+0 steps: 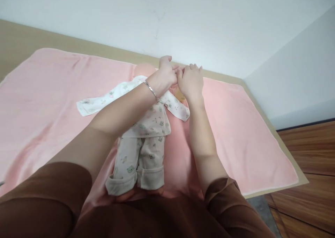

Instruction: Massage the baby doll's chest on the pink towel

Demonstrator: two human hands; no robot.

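A baby doll (pixel 142 131) in a white printed top and beige trousers lies on its back on a pink blanket (pixel 52 102), feet toward me. Its head (pixel 143 69) is mostly hidden behind my hands. My left hand (pixel 167 74), with a silver bracelet on the wrist, reaches across the doll's chest to its far shoulder. My right hand (pixel 191 81) meets it there, fingertips together, pinching something small by the doll's right sleeve (pixel 178 109). What they pinch is hidden.
The blanket covers a tan tabletop (pixel 288 154) set against a white wall (pixel 183 21). The table's right edge drops to a wooden floor (pixel 309 154). My brown sleeves fill the bottom of the view.
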